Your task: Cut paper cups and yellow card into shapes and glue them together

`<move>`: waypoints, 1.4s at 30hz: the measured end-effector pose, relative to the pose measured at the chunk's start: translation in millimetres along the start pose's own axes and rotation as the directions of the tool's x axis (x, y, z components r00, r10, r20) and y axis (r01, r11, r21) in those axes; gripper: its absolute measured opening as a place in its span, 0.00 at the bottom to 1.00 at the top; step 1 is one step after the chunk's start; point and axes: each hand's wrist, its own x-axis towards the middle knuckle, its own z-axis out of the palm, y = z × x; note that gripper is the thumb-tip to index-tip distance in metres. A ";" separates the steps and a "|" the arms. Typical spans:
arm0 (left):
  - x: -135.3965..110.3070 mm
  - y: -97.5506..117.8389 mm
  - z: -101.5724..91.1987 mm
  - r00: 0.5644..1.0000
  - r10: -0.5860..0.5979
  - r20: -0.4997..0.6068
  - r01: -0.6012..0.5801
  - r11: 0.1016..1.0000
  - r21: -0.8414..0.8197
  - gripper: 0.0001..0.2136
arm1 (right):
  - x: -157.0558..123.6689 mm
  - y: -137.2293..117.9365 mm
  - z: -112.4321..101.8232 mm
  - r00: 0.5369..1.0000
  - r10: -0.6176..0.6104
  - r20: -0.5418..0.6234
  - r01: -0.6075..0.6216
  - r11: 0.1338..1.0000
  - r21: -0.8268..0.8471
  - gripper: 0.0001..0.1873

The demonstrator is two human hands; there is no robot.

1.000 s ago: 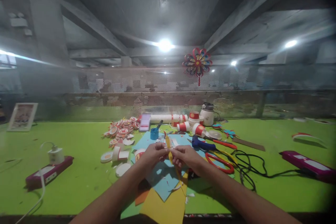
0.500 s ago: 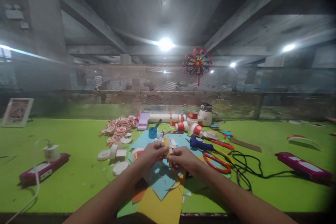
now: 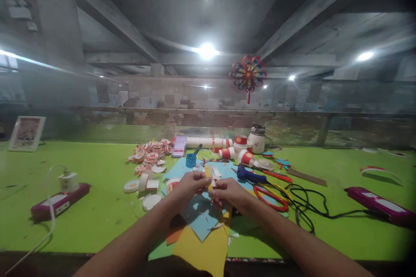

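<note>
Between my fingertips is a narrow yellow paper strip [image 3: 208, 172], held upright over the craft papers. My left hand [image 3: 193, 184] pinches it from the left, and my right hand [image 3: 230, 191] grips it a little lower from the right. A small white piece shows beside the strip at my right fingertips; its kind I cannot make out. Under both hands lie light blue paper [image 3: 199, 220] with scraps on it and yellow paper [image 3: 198, 249]. A red-and-white paper cup [image 3: 172, 184] sits just beyond my left wrist, partly hidden.
Right of my hands lie a blue glue gun [image 3: 250, 175], red-handled scissors [image 3: 271, 199] and a tangled black cord [image 3: 312, 207]. Behind are a blue pot [image 3: 191, 161], paper cups [image 3: 226, 153] and a jug [image 3: 257, 140]. Power strips stand left [image 3: 61, 202] and right [image 3: 378, 203].
The whole view has shifted slightly, with the table's things appearing a little higher and further right. Both hands keep their hold on the yellow strip, with little visible movement of the fingers.
</note>
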 end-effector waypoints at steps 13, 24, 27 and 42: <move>-1.5 4.4 -0.7 0.999 -0.041 0.032 0.043 0.997 -0.070 0.17 | 0.4 2.6 -6.7 0.999 0.008 0.035 -0.014 0.984 0.175 0.20; -1.4 5.4 0.4 0.998 -0.061 0.023 0.064 0.974 -0.217 0.14 | 1.2 -0.1 -9.7 1.000 0.006 -0.009 -0.004 0.963 0.269 0.20; -1.6 4.5 0.7 0.997 -0.076 0.015 0.077 0.968 -0.240 0.14 | 2.6 1.5 -9.9 1.000 0.008 -0.011 -0.004 0.962 0.275 0.19; 2.8 3.1 -9.5 0.998 -0.064 0.004 0.062 0.946 -0.318 0.15 | 1.9 1.0 -12.3 0.999 -0.016 -0.033 0.023 0.967 0.255 0.18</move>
